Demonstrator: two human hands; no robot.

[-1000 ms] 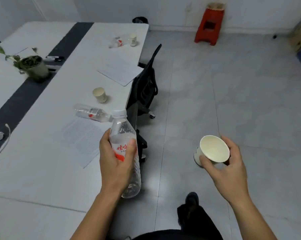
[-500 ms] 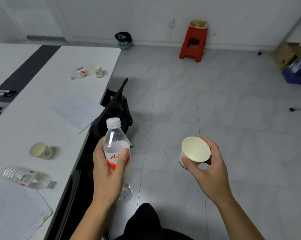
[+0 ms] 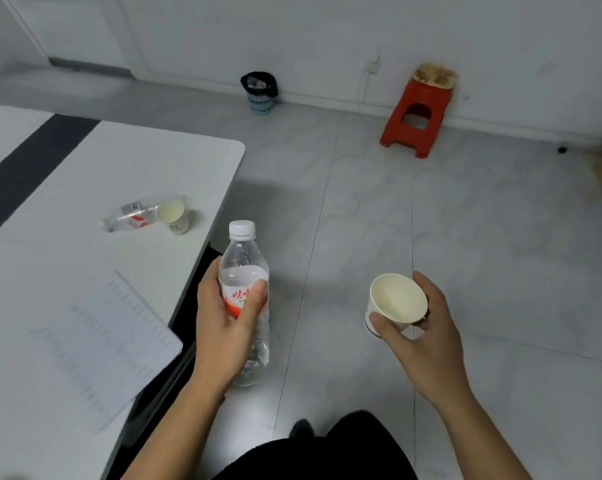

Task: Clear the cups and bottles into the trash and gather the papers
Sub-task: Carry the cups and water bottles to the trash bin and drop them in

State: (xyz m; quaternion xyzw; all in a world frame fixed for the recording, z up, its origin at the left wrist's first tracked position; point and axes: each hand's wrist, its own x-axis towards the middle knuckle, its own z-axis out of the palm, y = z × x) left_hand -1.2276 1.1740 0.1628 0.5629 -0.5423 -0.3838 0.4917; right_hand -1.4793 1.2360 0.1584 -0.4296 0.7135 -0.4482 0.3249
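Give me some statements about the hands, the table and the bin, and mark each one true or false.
1. The left hand holds a capped bottle upright. True.
2. The cup in the right hand has a lid. False: it is open on top.
3. A second cup and a second bottle are on the table. True.
4. The bin stands on the table. False: it stands on the floor by the wall.
5. A paper lies on the table. True.

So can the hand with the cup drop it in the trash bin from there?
Probably not yet. The right hand holds the paper cup over the floor, and the trash bin stands far off by the wall. Open floor lies between, so nothing blocks walking closer.
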